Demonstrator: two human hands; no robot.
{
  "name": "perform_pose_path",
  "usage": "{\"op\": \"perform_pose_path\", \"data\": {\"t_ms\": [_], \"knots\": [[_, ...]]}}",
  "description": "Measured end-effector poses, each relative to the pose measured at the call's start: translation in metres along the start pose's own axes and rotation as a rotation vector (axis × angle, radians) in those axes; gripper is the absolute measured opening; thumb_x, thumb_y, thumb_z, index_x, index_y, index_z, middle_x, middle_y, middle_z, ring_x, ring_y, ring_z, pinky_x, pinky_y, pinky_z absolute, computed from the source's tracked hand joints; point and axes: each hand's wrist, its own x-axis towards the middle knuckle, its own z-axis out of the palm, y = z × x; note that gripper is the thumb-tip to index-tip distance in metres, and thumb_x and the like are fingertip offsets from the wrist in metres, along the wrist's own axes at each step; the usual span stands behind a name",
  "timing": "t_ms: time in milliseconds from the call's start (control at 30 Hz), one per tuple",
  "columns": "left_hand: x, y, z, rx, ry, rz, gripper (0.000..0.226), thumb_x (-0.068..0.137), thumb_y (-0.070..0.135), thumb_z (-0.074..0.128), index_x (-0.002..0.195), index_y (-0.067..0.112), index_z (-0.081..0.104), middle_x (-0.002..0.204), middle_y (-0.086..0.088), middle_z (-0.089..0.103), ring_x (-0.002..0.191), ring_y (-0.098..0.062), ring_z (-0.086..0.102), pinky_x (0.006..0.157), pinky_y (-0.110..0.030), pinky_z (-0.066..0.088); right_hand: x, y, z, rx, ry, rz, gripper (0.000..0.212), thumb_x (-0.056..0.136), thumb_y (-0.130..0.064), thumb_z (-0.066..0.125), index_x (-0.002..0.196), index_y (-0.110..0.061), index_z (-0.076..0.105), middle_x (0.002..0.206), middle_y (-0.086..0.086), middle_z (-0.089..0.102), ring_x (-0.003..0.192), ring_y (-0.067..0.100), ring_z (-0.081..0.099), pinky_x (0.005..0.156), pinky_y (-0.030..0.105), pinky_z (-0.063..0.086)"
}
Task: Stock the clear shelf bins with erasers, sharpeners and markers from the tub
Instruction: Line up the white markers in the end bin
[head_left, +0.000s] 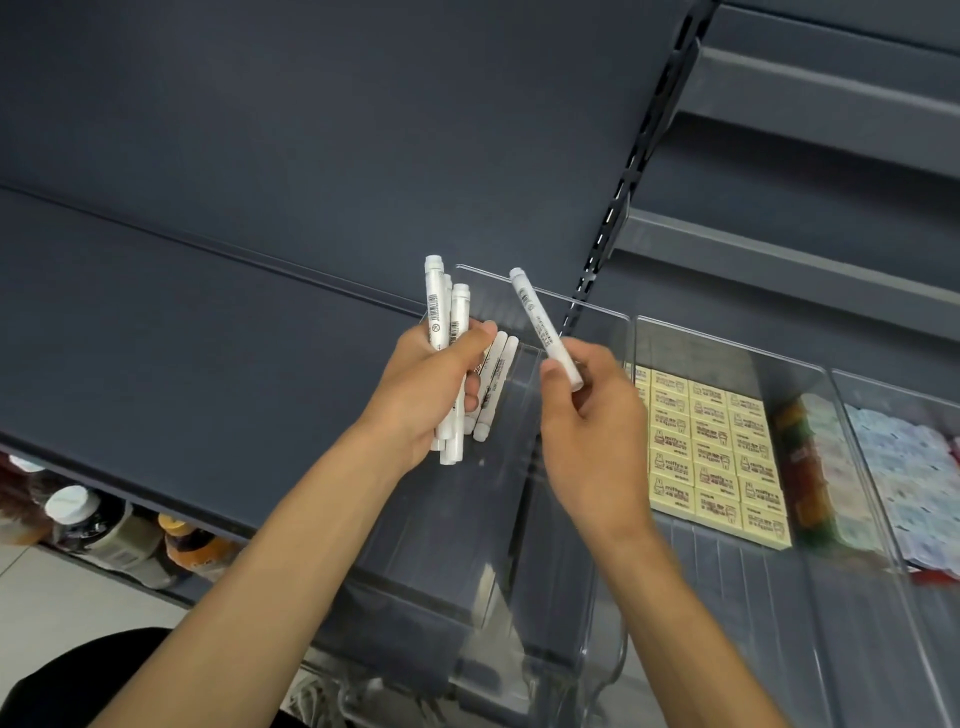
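Capped drink bottles (111, 535) stand under the dark grey shelf (208, 364), above a pale floor (57, 603).

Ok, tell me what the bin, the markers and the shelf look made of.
Bin: clear glossy plastic, probably acrylic; see-through, rims glint.
Markers: white matte plastic barrels with printed barcodes.
Shelf: dark grey painted metal, likely; flat satin sheen, slotted upright.

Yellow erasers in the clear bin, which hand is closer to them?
Right. The right hand, pinching one marker, sits beside the erasers; the left hand, gripping a bundle of markers, is farther off, beyond the right hand.
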Motion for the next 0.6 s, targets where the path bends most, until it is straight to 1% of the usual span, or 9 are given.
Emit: {"op": "perform_pose_path", "data": {"t_ms": [67, 133, 200, 267, 333, 400, 467, 533, 600], "knots": [[0.001, 0.000, 0.001, 0.001, -0.005, -0.002, 0.010, 0.096, 0.023, 0.062, 0.096, 0.013, 0.060, 0.059, 0.008, 0.048, 0.047, -0.008, 0.044, 0.046, -0.020, 0.043, 0.005, -0.001, -0.003, -0.006, 0.084, -0.029, 0.013, 0.094, -0.025, 0.054, 0.102, -0.024, 0.065, 0.078, 0.002, 0.060, 0.067, 0.018, 0.053, 0.063, 0.033, 0.046], [0.002, 0.000, 0.001, 0.012, -0.010, -0.007, 0.009, 0.096, 0.023, 0.062, 0.094, 0.014, 0.060, 0.061, 0.007, 0.049, 0.048, -0.008, 0.044, 0.046, -0.020, 0.043, 0.011, -0.003, -0.006, 0.024, 0.131, -0.034, 0.007, 0.092, -0.023, 0.061, 0.093, -0.019, 0.067, 0.072, 0.000, 0.062, 0.062, 0.012, 0.054, 0.061, 0.030, 0.047], [0.004, 0.000, 0.000, 0.007, -0.011, -0.009, 0.010, 0.096, 0.023, 0.062, 0.095, 0.014, 0.059, 0.061, 0.007, 0.049, 0.048, -0.008, 0.044, 0.046, -0.020, 0.043, 0.015, -0.007, -0.007, 0.051, 0.160, -0.032, 0.010, 0.091, -0.026, 0.064, 0.086, -0.018, 0.065, 0.069, -0.002, 0.059, 0.060, 0.007, 0.052, 0.062, 0.027, 0.047], [0.005, 0.000, 0.000, -0.004, -0.016, -0.011, 0.010, 0.096, 0.023, 0.062, 0.096, 0.013, 0.059, 0.062, 0.006, 0.049, 0.049, -0.009, 0.044, 0.047, -0.020, 0.043, 0.020, -0.008, -0.004, 0.008, 0.165, -0.041, 0.014, 0.093, -0.031, 0.062, 0.086, -0.019, 0.063, 0.079, -0.001, 0.061, 0.067, 0.007, 0.055, 0.066, 0.022, 0.047], [0.006, 0.000, 0.000, 0.002, -0.023, -0.010, 0.011, 0.096, 0.024, 0.062, 0.097, 0.013, 0.059, 0.063, 0.006, 0.049, 0.049, -0.008, 0.045, 0.047, -0.020, 0.044, 0.027, -0.004, 0.001, -0.081, 0.108, -0.021, 0.017, 0.096, -0.031, 0.058, 0.088, -0.016, 0.062, 0.081, -0.002, 0.064, 0.071, 0.010, 0.061, 0.066, 0.024, 0.049], [0.006, -0.001, 0.000, 0.007, -0.034, -0.014, 0.010, 0.096, 0.024, 0.062, 0.096, 0.014, 0.060, 0.063, 0.006, 0.050, 0.050, -0.008, 0.046, 0.048, -0.021, 0.044, 0.038, 0.004, 0.008, -0.194, 0.009, 0.044, 0.021, 0.097, -0.030, 0.056, 0.085, -0.013, 0.060, 0.071, -0.003, 0.063, 0.063, 0.014, 0.059, 0.062, 0.029, 0.047], [0.006, -0.002, 0.002, 0.004, -0.041, -0.008, 0.011, 0.097, 0.023, 0.062, 0.091, 0.015, 0.059, 0.062, 0.006, 0.049, 0.050, -0.009, 0.045, 0.047, -0.022, 0.043, 0.050, 0.010, 0.018, -0.295, -0.112, 0.124, 0.023, 0.097, -0.029, 0.056, 0.080, -0.013, 0.055, 0.066, 0.000, 0.059, 0.057, 0.017, 0.053, 0.060, 0.029, 0.042], [0.005, -0.004, 0.005, 0.020, -0.025, 0.011, 0.015, 0.097, 0.025, 0.061, 0.087, 0.015, 0.056, 0.061, 0.004, 0.048, 0.050, -0.010, 0.044, 0.049, -0.023, 0.043, 0.058, 0.011, 0.026, -0.323, -0.137, 0.179, 0.016, 0.095, -0.028, 0.059, 0.092, -0.015, 0.051, 0.077, 0.003, 0.063, 0.069, 0.021, 0.059, 0.066, 0.029, 0.043], [0.005, -0.006, 0.008, 0.033, -0.008, 0.031, 0.020, 0.097, 0.031, 0.061, 0.085, 0.016, 0.053, 0.060, 0.003, 0.048, 0.050, -0.012, 0.045, 0.051, -0.026, 0.044, 0.064, 0.015, 0.032, -0.385, -0.118, 0.222, 0.025, 0.094, -0.027, 0.060, 0.108, -0.014, 0.043, 0.095, 0.007, 0.066, 0.088, 0.027, 0.063, 0.072, 0.030, 0.044]]}}
